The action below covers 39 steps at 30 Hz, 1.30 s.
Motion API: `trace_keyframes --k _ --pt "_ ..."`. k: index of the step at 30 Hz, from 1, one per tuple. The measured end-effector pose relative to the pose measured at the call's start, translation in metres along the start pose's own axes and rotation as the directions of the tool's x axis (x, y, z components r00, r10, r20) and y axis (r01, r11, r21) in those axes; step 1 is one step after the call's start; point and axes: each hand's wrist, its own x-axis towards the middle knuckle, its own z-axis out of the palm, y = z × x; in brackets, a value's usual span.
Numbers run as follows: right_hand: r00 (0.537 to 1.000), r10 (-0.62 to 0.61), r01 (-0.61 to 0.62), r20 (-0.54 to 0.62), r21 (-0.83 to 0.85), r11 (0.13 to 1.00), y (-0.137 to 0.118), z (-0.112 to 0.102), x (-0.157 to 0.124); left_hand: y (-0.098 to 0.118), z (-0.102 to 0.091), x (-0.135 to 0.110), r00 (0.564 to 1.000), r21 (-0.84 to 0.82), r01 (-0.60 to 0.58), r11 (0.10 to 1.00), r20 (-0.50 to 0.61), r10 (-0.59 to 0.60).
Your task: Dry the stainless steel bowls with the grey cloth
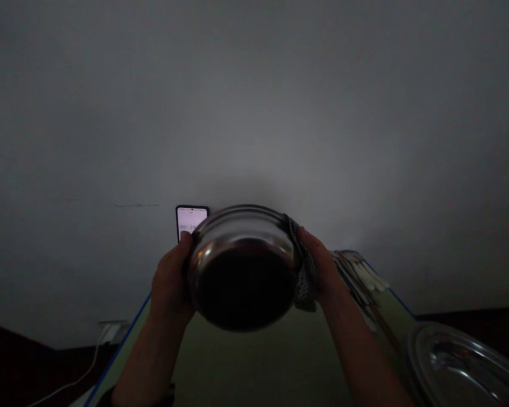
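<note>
I hold a round steel bowl (244, 265) up in front of me, its dark underside turned toward the camera. My left hand (169, 282) grips its left rim with closed fingers. My right hand (320, 263) is closed on the right rim and presses a checked cloth (303, 271) against the bowl's side. The scene is dim.
A lit phone (190, 219) stands against the grey wall behind the bowl. Below lies a greenish table (254, 362) with a blue edge. A steel plate (462, 362) sits at the lower right, and several utensils (365, 280) lie beyond it. A white cable (85, 373) runs at the lower left.
</note>
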Motion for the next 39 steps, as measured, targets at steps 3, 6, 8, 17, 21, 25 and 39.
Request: trace_keyframes --k 3,6,8,17,21,25,39 --pt "0.992 0.007 0.0 -0.127 0.058 0.998 0.003 0.004 0.005 -0.003 0.011 -0.001 0.983 -0.108 0.067 0.992 -0.161 -0.083" --pt "0.991 0.013 -0.011 -0.134 0.011 1.0 -0.004 -0.001 0.005 -0.003 0.015 -0.004 0.984 0.023 -0.001 1.0 -0.179 0.005" --pt "0.994 0.003 -0.009 -0.107 -0.063 0.998 -0.013 -0.008 0.002 -0.002 0.013 -0.006 0.992 0.157 -0.06 0.986 -0.105 0.077" --pt "0.973 0.136 -0.106 0.188 -0.16 0.981 -0.016 -0.011 -0.008 -0.001 0.001 -0.006 0.986 0.217 -0.001 0.976 0.166 -0.036" --pt "0.998 0.051 -0.054 0.047 0.077 0.996 -0.008 -0.001 -0.002 0.003 0.008 -0.007 0.986 -0.102 0.165 0.981 -0.008 -0.166" --pt "0.996 0.029 -0.019 -0.086 0.119 0.993 -0.002 0.005 0.003 -0.001 0.017 -0.004 0.97 -0.251 0.19 0.949 -0.104 -0.222" --pt "0.97 0.049 0.081 0.239 -0.507 0.858 -0.019 -0.004 -0.014 0.002 -0.006 -0.009 0.927 0.482 -0.206 0.852 0.375 0.012"
